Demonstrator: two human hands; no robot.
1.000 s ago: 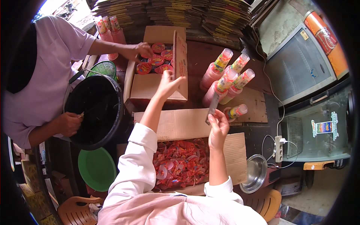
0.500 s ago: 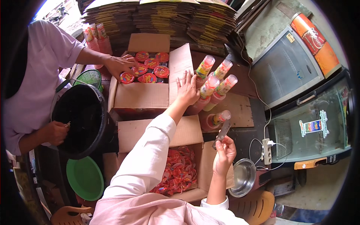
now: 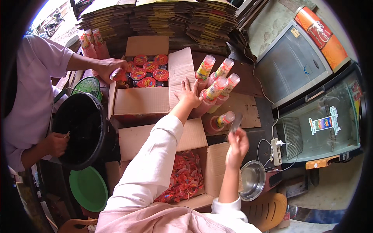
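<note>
Cardboard flap (image 3: 180,72), upper middle, looks light and bendy, so its edge grips best; your left hand (image 3: 189,96) lies spread on it, right hand (image 3: 238,145) pinches a blurry grey strip (image 3: 236,123).

a: where's the brightest light?
b: upper left, where daylight bleaches the pale outdoor ground (image 3: 67,30) almost white.
a: and the dim parts?
b: deep shade inside the round black plastic bucket (image 3: 79,128), plus murk along the lower left.
a: any glare?
b: glints on the round silver metal bowl (image 3: 251,178); the rolled white cloth sleeve (image 3: 149,155) looks washed out.
a: all sharp?
b: mostly, though the thin flat grey blade (image 3: 236,123) is smeared by motion blur. straight edges bow toward the black fisheye border.
</note>
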